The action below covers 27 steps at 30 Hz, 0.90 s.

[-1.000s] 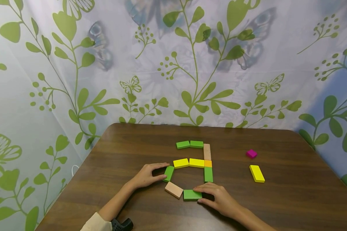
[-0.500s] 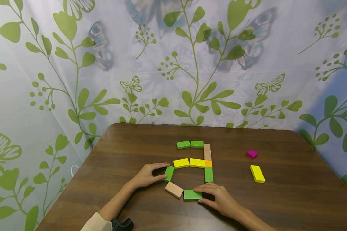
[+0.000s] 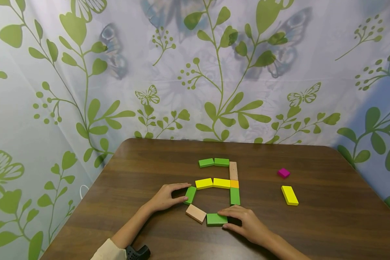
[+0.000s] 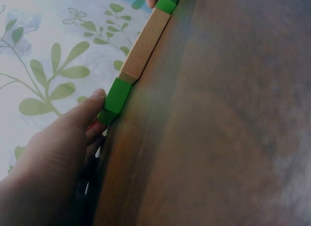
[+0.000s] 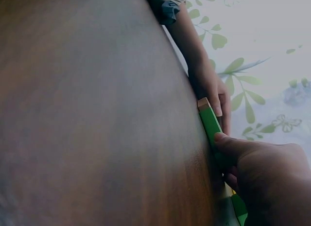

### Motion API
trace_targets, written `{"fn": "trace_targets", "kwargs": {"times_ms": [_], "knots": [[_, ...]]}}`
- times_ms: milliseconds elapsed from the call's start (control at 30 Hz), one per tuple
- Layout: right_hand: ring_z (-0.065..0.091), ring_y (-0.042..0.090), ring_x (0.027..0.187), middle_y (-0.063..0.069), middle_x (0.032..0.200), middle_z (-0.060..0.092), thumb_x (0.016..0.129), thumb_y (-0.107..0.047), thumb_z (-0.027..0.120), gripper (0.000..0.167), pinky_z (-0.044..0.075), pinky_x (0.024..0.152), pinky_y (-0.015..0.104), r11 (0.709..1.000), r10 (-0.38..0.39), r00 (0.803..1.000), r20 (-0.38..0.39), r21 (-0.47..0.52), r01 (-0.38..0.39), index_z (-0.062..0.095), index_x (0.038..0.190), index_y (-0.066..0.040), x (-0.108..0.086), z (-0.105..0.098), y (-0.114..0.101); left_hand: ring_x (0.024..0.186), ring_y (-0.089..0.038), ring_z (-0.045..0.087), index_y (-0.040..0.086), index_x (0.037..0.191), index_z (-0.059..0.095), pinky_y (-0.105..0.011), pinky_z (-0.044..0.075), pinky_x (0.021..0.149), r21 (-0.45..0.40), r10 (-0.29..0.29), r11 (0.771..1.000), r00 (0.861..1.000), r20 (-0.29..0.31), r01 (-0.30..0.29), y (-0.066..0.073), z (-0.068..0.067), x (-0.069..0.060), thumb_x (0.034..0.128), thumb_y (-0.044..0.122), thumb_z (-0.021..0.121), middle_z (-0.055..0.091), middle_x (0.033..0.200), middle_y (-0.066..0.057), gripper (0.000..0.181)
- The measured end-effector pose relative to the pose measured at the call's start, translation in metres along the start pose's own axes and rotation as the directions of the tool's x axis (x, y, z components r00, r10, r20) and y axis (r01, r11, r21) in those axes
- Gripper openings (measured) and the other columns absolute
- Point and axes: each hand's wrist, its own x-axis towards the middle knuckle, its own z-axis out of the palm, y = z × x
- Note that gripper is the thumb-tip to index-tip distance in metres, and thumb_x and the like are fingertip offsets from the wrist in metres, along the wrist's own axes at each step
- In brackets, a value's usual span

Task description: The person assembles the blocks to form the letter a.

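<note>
At the left of the block outline, my left hand [image 3: 165, 196] holds a slanted green block [image 3: 190, 195] between thumb and fingers. The left wrist view also shows the thumb [image 4: 92, 105] against this block [image 4: 116, 97]. My right hand [image 3: 247, 222] pinches the right end of another green block [image 3: 215, 219] at the bottom; its fingers hide that end. Between these two blocks a bare wooden block [image 3: 196, 213] lies tilted. Two yellow blocks [image 3: 203, 183] cross the middle. Up the right side stand a green block [image 3: 235, 196], a small orange block [image 3: 234, 184] and a wooden block [image 3: 233, 170].
Two green blocks [image 3: 221, 162] lie end to end at the top of the outline. Farther right are a magenta block [image 3: 283, 173] and a single yellow block [image 3: 290, 195]. All rest on a brown wooden table [image 3: 156, 155] in front of a leaf-patterned curtain [image 3: 169, 108].
</note>
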Motion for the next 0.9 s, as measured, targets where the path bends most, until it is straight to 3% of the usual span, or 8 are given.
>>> {"fn": "trace_targets", "kwargs": {"times_ms": [267, 500, 733, 900], "knots": [[0.059, 0.011, 0.098, -0.005, 0.111, 0.063, 0.082, -0.021, 0.071, 0.036, 0.050, 0.080, 0.031, 1.000, -0.004, 1.000, -0.003, -0.004, 0.004, 0.064, 0.117, -0.012, 0.001, 0.000, 0.000, 0.120, -0.012, 0.047, 0.015, 0.132, 0.053, -0.037, 0.040, 0.097, -0.009, -0.011, 1.000, 1.000, 0.010, 0.011, -0.002, -0.001, -0.001, 0.0879, 0.041, 0.060, 0.052, 0.130, 0.006, 0.051], [0.058, 0.007, 0.099, -0.010, 0.112, 0.063, 0.080, -0.025, 0.073, 0.039, 0.049, 0.082, 0.025, 0.998, 0.063, 0.998, -0.015, -0.017, -0.063, 0.065, 0.116, -0.014, 0.001, -0.007, -0.002, 0.120, -0.013, 0.048, 0.017, 0.132, 0.053, -0.038, 0.041, 0.096, 0.000, -0.012, 1.000, 1.000, 0.013, 0.012, -0.003, 0.000, -0.001, 0.0881, 0.041, 0.060, 0.052, 0.130, 0.005, 0.050], [0.059, 0.009, 0.097, -0.004, 0.106, 0.065, 0.078, -0.020, 0.075, 0.041, 0.047, 0.082, 0.020, 0.995, 0.057, 0.995, -0.083, -0.072, -0.063, 0.065, 0.117, -0.012, 0.004, -0.032, 0.007, 0.118, -0.017, 0.050, 0.015, 0.132, 0.053, -0.040, 0.043, 0.094, 0.026, 0.016, 1.000, 1.000, -0.001, -0.016, -0.002, 0.001, -0.001, 0.0889, 0.038, 0.060, 0.054, 0.130, 0.001, 0.049], [0.060, 0.012, 0.097, -0.003, 0.108, 0.065, 0.074, -0.017, 0.078, 0.045, 0.041, 0.085, 0.011, 0.980, 0.110, 0.979, -0.172, -0.148, -0.136, 0.065, 0.117, -0.012, -0.001, -0.059, 0.022, 0.118, -0.016, 0.049, 0.016, 0.132, 0.053, -0.040, 0.042, 0.094, 0.021, 0.014, 1.000, 1.000, -0.002, -0.014, -0.001, 0.000, -0.001, 0.0887, 0.038, 0.060, 0.054, 0.129, 0.001, 0.049]]}}
